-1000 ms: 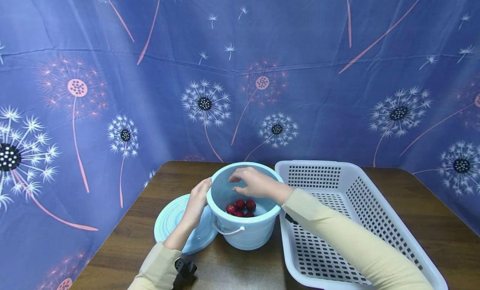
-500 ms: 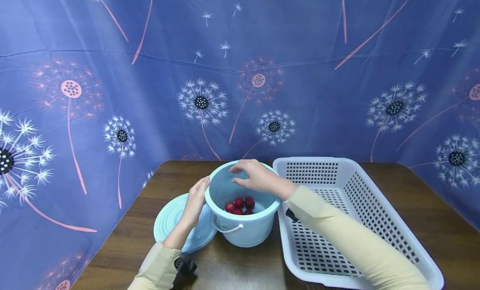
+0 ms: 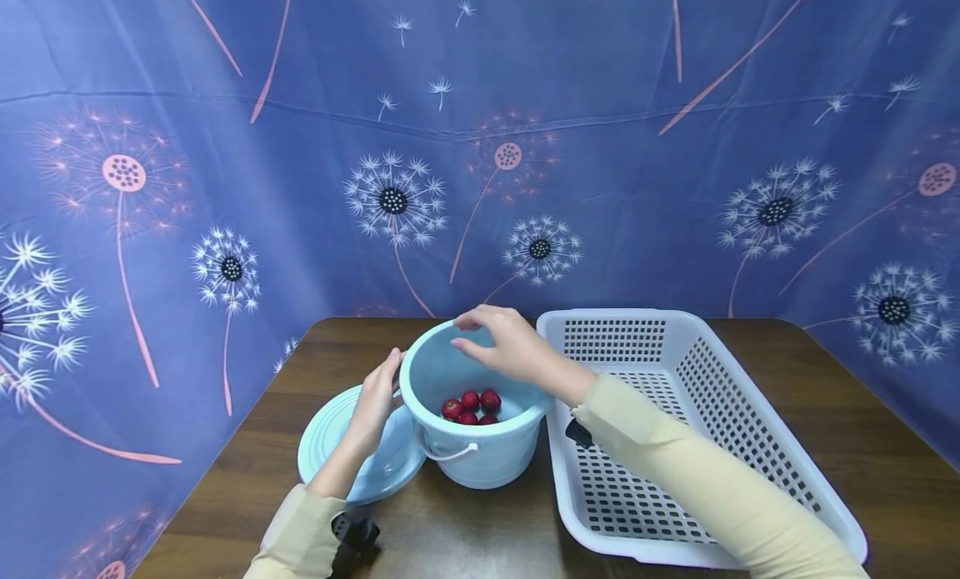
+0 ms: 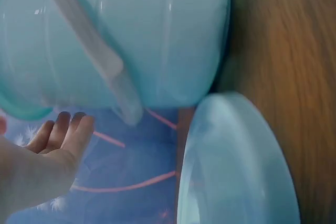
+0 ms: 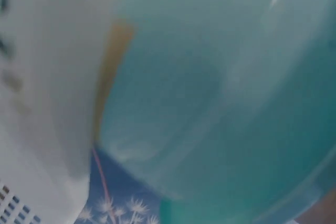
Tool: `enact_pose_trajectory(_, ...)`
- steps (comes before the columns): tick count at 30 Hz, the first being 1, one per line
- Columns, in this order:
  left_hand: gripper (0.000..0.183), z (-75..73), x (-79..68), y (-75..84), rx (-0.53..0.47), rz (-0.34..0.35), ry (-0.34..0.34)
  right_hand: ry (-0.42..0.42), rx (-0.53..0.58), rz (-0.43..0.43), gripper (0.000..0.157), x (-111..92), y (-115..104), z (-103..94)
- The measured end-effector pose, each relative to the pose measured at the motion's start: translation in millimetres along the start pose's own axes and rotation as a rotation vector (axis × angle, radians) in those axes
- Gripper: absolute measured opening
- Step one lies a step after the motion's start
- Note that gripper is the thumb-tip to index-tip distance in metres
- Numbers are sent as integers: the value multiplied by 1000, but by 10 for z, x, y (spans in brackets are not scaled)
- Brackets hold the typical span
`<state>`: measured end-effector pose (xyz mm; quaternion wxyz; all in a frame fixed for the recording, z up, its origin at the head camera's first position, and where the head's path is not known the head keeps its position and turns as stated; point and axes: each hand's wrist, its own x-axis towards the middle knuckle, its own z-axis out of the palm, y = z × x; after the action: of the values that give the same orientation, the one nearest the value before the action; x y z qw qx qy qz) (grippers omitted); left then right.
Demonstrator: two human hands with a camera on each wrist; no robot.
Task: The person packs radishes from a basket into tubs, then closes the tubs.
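A light blue bucket (image 3: 487, 458) stands upright on the table, with several red round fruits (image 3: 470, 401) at its bottom. My right hand (image 3: 510, 346) hovers over the bucket's mouth, thumb and fingers apart, with nothing seen between them. At the bucket's left rim is my left hand (image 3: 371, 404), its fingers extended alongside the wall. In the left wrist view, the left hand (image 4: 50, 156) shows loosely bent fingers beside the rim and holds nothing. The bucket's handle (image 4: 94, 51) hangs down. In the right wrist view, the bucket (image 5: 210, 93) fills most of the frame; only a sliver of hand appears.
A light blue round lid (image 3: 322, 446) lies left of the bucket, partly behind my left forearm. A white perforated basket (image 3: 750, 396) stands close on the bucket's right, under my right forearm. Behind the wooden table (image 3: 465, 537) hangs a blue dandelion-patterned cloth (image 3: 615, 187).
My right hand has risen slightly out of the bucket, its thumb and fingers spreading. The left hand has loosened at the rim. The whole view has shifted slightly; the fruits stay in the bucket.
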<state>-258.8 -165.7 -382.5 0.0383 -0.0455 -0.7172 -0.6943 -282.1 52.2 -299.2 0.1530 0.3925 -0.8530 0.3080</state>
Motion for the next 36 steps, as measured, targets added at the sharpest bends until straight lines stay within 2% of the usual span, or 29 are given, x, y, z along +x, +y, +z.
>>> enact_pose_trajectory(3, 52, -99, -20, -9, 24, 0, 2, 51, 32, 19, 29, -10, -73, 18)
enact_pose_trajectory(6, 48, -249, -68, -3, 90, 8, 1, 70, 83, 43, 30, -20, -167, 30)
enact_pose_trajectory(13, 52, -729, -204, -33, 318, 2, 40, 17, 199, 85, 35, -67, -428, 88)
enact_pose_trajectory(20, 59, -1102, -271, -70, 378, -30, 80, -44, 321, 91, 42, -139, -686, 139)
enact_pose_trajectory(23, 60, -1204, -300, -106, 402, -36, 88, -62, 358, 87, 45, -156, -778, 163)
enact_pose_trajectory(27, 59, -1318, -334, -182, 445, -83, 68, -73, 365, 88, 51, -209, -884, 229)
enact_pose_trajectory(33, 59, -1402, -310, -294, 540, -176, 18, -124, 370, 128, 61, -329, -1065, 329)
enact_pose_trajectory(36, 60, -1405, -287, -325, 533, -184, -14, -154, 357, 131, 62, -373, -1125, 412)
